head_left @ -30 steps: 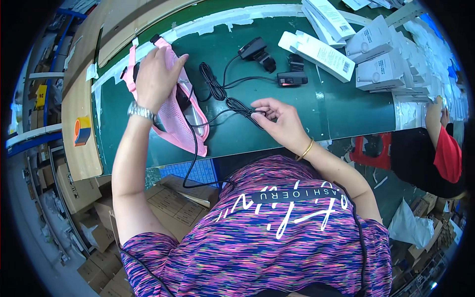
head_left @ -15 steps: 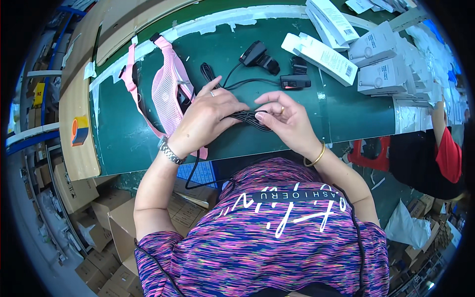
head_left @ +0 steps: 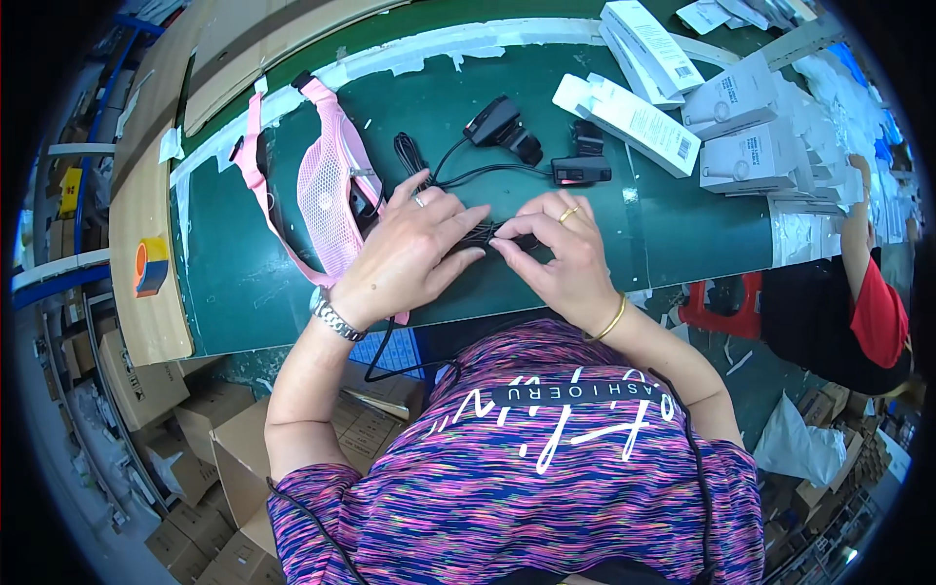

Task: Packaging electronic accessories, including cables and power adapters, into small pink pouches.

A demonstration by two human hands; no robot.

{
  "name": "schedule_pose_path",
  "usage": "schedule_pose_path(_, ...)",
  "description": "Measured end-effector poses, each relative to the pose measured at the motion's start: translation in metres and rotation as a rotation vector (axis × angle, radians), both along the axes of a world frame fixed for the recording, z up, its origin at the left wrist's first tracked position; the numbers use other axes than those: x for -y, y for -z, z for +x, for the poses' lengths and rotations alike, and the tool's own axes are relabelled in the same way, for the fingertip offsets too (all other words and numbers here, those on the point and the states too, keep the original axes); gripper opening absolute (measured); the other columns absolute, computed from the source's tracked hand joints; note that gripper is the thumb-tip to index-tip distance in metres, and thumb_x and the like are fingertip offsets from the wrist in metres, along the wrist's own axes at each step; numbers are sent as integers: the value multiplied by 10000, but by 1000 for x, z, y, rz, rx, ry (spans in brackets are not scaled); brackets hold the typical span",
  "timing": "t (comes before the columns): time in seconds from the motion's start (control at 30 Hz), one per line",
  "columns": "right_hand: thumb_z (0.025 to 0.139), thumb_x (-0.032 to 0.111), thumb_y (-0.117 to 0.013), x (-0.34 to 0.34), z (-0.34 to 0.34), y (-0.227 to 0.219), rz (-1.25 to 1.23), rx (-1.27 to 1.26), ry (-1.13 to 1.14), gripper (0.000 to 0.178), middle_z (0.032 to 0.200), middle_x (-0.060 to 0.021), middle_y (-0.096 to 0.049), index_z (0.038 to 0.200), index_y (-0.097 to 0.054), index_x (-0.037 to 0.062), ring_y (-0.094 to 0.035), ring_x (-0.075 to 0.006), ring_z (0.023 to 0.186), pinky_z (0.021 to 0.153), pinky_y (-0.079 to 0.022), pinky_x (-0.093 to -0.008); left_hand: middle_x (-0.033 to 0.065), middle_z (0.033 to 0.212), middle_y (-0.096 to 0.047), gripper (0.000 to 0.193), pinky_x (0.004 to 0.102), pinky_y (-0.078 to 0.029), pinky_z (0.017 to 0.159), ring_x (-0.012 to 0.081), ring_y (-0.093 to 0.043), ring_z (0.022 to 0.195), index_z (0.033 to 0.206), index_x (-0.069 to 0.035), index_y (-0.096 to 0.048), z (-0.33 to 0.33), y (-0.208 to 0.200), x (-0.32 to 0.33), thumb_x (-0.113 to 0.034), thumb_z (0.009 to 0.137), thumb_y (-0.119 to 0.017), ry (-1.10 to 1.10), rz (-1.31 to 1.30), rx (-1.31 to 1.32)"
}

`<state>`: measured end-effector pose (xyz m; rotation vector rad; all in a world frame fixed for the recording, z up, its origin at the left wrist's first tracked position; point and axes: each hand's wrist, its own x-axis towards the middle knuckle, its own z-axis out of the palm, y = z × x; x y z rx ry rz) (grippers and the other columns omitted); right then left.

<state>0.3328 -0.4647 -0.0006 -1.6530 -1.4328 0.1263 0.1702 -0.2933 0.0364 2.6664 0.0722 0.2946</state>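
A coiled bundle of thin black cable [head_left: 477,235] lies between my two hands over the green table. My left hand [head_left: 414,244], with a ring and a steel watch, holds the bundle between thumb and fingers; the palm side is hidden. With thumb and forefinger my right hand [head_left: 564,255] pinches the other end of the bundle. Beyond my left fingers lies another loop of black cable [head_left: 408,154]. Cables run from there to a black clip-like device [head_left: 499,121] and a smaller black device [head_left: 582,171]. Left of my hands rests a pink mesh pouch with straps [head_left: 327,185].
White boxes [head_left: 639,127] are piled at the far right of the green table [head_left: 244,312]. An orange-and-blue tape roll [head_left: 150,267] is on the wooden ledge at left. Cardboard boxes [head_left: 141,375] stand below left. A person in a red sleeve [head_left: 880,310] is at right, near a red stool [head_left: 723,304].
My right hand has moved slightly left, closer to my left hand, and its fingers have closed in a pinch on the cable. The bundle now shows less between the hands.
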Motion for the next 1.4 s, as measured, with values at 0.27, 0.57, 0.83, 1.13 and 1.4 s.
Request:
schedule_pose_path(0.27,798,79,-858,1,-3,7,65,33,-15,160,884,-58,-651,925,-761,74,-623,-238,851,776,-468,-375,57,909,-627,287,531,-368,1145,254,-643,958,1212,-82,-701,1,6,1,-150,937,-746,-52,33,-42)
schedule_pose_path(0.57,796,78,-855,-2,-6,1,-40,-197,49,169,918,-63,-655,941,-768,72,-617,-249,846,757,-472,-368,49,912,-646,233,523,-350,1123,235,-648,959,1170,-78,-708,0,6,10,-185,963,-719,-74,161,-23)
schedule_pose_path(0.83,792,67,-842,-1,-4,0,136,358,-30,206,931,-65,-647,982,-764,83,-600,-263,841,762,-444,-356,49,904,-659,202,519,-346,1115,241,-654,956,1145,-66,-715,1,10,9,-193,990,-690,-120,120,-27)
schedule_pose_path(1.13,937,113,-784,7,-9,10,-285,-606,66,224,917,-45,-706,1142,-747,30,-614,-145,704,656,-441,-268,64,914,-659,182,518,-339,1102,250,-656,958,1148,-59,-713,-1,6,8,-161,1004,-670,-165,88,-12)
schedule_pose_path(1.4,1042,155,-669,-4,-5,12,-285,-1748,-145,241,1087,-126,-773,1205,-720,-14,-707,-130,803,689,-514,-247,79,946,-664,233,525,-305,1126,255,-646,962,1224,-52,-680,-4,9,9,-75,995,-643,-160,15,-3)
